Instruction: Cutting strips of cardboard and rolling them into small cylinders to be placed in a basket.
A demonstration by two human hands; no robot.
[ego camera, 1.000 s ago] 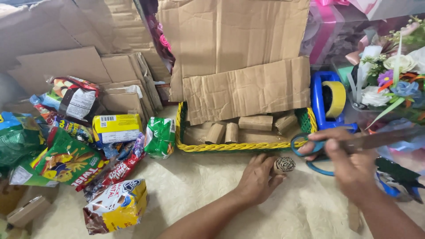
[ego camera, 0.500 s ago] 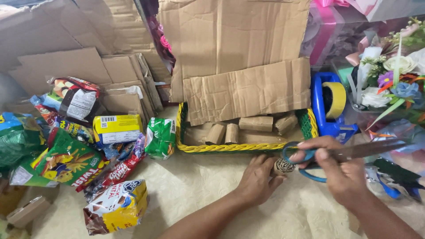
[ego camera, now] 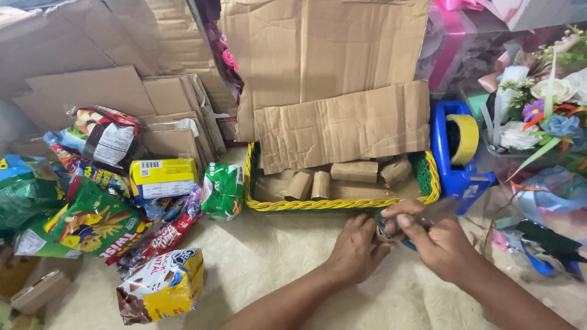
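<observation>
- Currently — pale patterned cloth (ego camera: pixel 263 263) covers the floor; cardboard sheets (ego camera: pixel 324 67) lean behind.
- Left hand (ego camera: pixel 354 247) and right hand (ego camera: pixel 437 241) meet, together gripping a small round object (ego camera: pixel 385 227) just before the yellow-rimmed basket (ego camera: pixel 336 205).
- Right hand also grips scissors (ego camera: pixel 437 211).
- Snack packets (ego camera: pixel 98 220) heaped left; tape dispenser (ego camera: pixel 455 150), flowers (ego camera: pixel 538 110) right.

Basket (ego camera: pixel 342 205) green w/ yellow rim; tape dispenser (ego camera: pixel 455 165) blue, tape roll (ego camera: pixel 468 137) yellow; cardboard (ego camera: pixel 342 128) plain brown.

Small round object (ego camera: pixel 385 225) mostly hidden between hands.
</observation>
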